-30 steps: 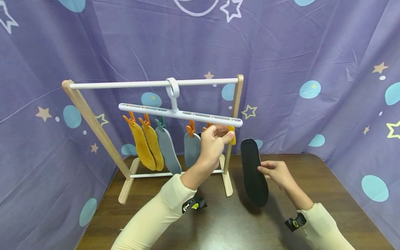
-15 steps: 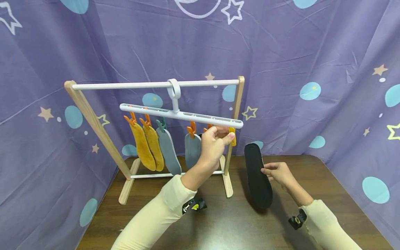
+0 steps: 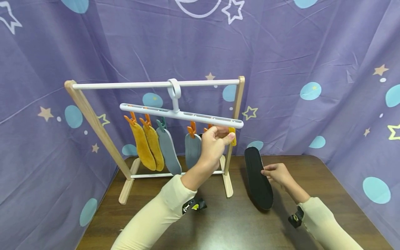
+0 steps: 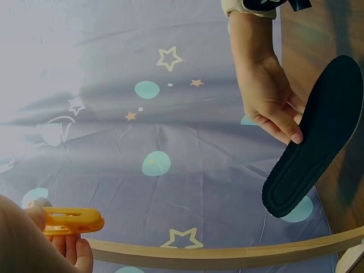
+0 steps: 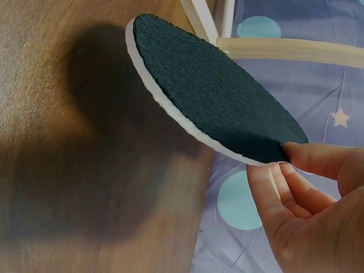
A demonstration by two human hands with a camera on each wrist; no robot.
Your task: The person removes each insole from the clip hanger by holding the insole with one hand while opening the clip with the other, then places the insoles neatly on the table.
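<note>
My left hand (image 3: 215, 142) is at the right end of a white hanger (image 3: 203, 118), pinching a yellow clothespin (image 4: 74, 220) between thumb and fingers. Farther right, my right hand (image 3: 279, 174) holds a black insole (image 3: 258, 178) by its edge, thumb on the dark face. A white underside layer (image 5: 187, 126) of the insole shows in the right wrist view. On the hanger's left half, clips hold two mustard insoles (image 3: 142, 147) and a grey one (image 3: 169, 151). An orange clip (image 3: 192, 129) holds another grey insole (image 3: 192, 149), partly behind my left hand.
The hanger hooks over the white rail (image 3: 125, 85) of a wooden-legged rack (image 3: 97, 128) on a brown table (image 3: 225, 222). A purple patterned curtain (image 3: 281, 52) stands behind and at the sides. The rack's right foot (image 3: 227, 184) lies left of the black insole.
My right hand and the black insole have shifted slightly right and down from the hanger's end. The left hand stays at the yellow clothespin.
</note>
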